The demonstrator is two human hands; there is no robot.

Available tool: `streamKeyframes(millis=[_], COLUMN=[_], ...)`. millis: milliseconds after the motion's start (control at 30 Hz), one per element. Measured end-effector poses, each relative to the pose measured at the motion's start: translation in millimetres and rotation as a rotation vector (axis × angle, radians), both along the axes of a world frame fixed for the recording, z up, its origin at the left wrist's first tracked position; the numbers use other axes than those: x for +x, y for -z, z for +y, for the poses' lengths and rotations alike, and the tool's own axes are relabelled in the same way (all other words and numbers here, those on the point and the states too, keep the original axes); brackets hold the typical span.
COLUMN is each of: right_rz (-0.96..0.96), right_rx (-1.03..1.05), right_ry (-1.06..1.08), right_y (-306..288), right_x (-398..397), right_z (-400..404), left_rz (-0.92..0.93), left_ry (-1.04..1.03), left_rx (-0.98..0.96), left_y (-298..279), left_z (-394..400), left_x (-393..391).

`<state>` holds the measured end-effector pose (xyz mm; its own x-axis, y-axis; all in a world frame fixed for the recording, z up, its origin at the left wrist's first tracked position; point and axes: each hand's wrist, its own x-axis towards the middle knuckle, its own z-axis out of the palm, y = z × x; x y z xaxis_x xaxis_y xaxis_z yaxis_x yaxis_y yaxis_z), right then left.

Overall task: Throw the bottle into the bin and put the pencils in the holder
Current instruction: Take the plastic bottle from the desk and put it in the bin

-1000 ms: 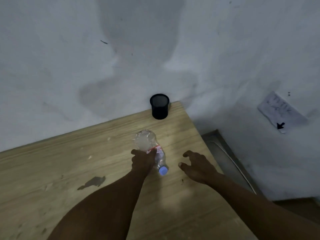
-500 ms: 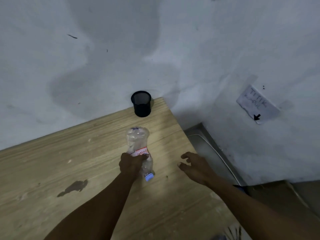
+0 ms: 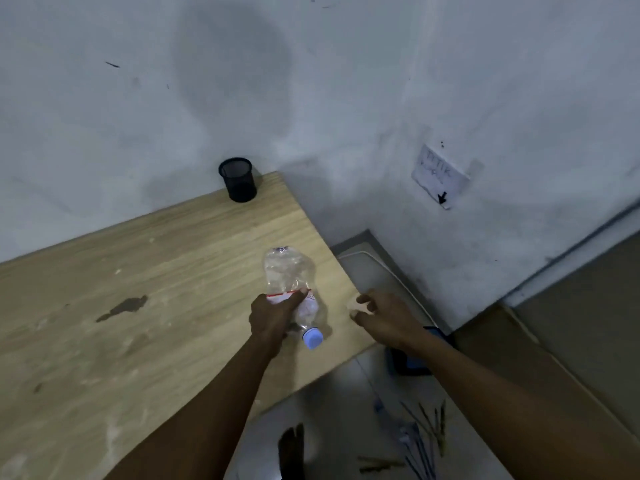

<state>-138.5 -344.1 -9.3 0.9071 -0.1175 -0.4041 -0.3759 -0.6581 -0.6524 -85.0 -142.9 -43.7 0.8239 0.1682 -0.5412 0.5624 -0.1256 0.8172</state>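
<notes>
A crumpled clear plastic bottle [image 3: 289, 275] with a red-edged label and a blue cap is held over the wooden table [image 3: 138, 306], cap pointing toward me. My left hand [image 3: 273, 317] is wrapped around its middle. My right hand [image 3: 384, 315] hovers with fingers spread at the table's right edge, holding nothing. A black mesh holder [image 3: 238, 179] stands at the table's far corner against the wall. Several pencils [image 3: 427, 434] lie scattered on the floor at lower right. A blue object [image 3: 414, 355], partly hidden by my right forearm, sits on the floor beside the table.
A white wall runs behind the table, with a paper note [image 3: 439, 174] bearing an arrow. A dark stain [image 3: 123, 306] marks the tabletop. A white cable [image 3: 391, 271] lies on the floor by the wall. My foot [image 3: 292, 448] shows below the table edge.
The view has swung right and down, showing the floor, pencils and blue object. My left hand has carried the bottle nearer to the table's right edge. My right hand stays spread.
</notes>
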Motion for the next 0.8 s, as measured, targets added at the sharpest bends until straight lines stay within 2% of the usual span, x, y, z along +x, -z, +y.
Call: streamKeyframes(millis=[200, 367, 533, 800], right_rz=[-0.014, 0.011, 0.047, 0.135], right_rx=[0.026, -0.001, -0.003, 0.028], right_ry=[0.008, 0.051, 0.101, 0.199], right_y=[3, 8, 15, 31], right_x=[-110, -182, -218, -236], right_z=[-67, -114, -148, -184], left_rz=[-0.058, -0.053, 0.002, 0.006], left_ry=[-0.01, -0.033, -0.038, 0.113], left_rx=[0.016, -0.052, -0.102, -0.068], left_y=[-6, -10, -8, 4], left_z=[-60, -112, -150, -193], left_x=[-112, -184, -216, -225])
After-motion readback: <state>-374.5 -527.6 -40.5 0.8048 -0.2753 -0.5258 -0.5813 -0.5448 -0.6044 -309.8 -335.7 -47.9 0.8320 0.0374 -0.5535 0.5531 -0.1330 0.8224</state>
